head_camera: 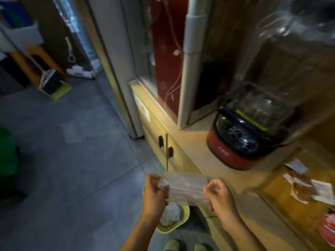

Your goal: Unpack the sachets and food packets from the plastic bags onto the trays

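Hard to make out: whole view motion-blurred. Contents of the clear flat plastic bag (186, 187) not discernible; a white crumpled wad sits at its left end, against the palm. Printed food packets (306, 189), brown and white, lie on the table (199, 142) at far right, details smeared; a red-and-white packet (329, 230) is cut off by the right edge. Any tray under them cannot be told.

Surface and room: pale wooden table with cabinet doors and dark handles below. On it, a red-based blender with a black control panel and clear jar (248, 131). Grey tiled floor (72, 142). A yellow-green bin (174, 220) holding white crumpled plastic stands on the floor directly beneath the bag. A dustpan and broom stand far left.

Fingers: left hand (155, 192) closed on the bag's left end, fingers pinched together over it. Right hand (220, 195) curled, fingers pinching the bag's right end. Bag stretched between both hands, held in the air above the bin, beside the table edge.
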### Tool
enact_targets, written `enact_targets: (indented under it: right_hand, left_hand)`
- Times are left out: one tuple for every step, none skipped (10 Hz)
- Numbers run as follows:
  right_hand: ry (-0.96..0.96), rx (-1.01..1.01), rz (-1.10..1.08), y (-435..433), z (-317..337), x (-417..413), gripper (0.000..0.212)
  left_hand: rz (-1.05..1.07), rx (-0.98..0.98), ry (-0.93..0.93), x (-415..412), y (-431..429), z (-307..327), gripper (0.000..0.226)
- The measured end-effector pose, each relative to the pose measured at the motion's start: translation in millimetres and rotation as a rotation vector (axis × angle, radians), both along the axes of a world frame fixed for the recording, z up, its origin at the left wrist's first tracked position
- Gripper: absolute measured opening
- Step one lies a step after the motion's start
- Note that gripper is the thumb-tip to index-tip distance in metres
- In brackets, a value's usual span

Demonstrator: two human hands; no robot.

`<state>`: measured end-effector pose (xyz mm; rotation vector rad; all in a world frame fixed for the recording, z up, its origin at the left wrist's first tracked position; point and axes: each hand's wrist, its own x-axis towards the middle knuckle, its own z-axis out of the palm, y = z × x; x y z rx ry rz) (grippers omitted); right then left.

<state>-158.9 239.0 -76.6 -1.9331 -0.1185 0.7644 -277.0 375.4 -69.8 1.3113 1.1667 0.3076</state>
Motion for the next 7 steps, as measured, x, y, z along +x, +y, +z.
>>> enact_targets:
  right_hand:
    - [0.045, -0.041, 0.104, 25, -18, -6, 0.017]
    - [-0.046, -0.062, 0.173, 42, -36, -6, 0.013]
    - [-0.127, -0.074, 0.148, 55, -58, -7, 0.008]
    - [-0.174, -0.084, 0.158, 63, -90, -9, 0.015]
    - [-0.239, -0.197, 0.277, 66, -130, -9, 0.028]
    - [-0.303, -0.402, 0.484, 60, -186, -14, 0.045]
    - [-0.212, -0.691, 0.901, 54, -238, -15, 0.058]
  left_hand:
    - [0.012, 0.056, 0.073, -12, 15, -19, 0.02]
    - [-0.012, 0.099, 0.123, -17, 25, -35, 0.015]
    - [-0.096, 0.236, 0.141, -15, 29, -57, 0.017]
    - [-0.183, 0.312, 0.123, -9, 32, -90, 0.032]
    - [-0.327, 0.314, 0.184, -9, 31, -139, 0.048]
    - [-0.506, 0.451, 0.355, -18, 23, -204, 0.064]
    - [-0.902, 0.411, 0.76, -28, 16, -263, 0.063]
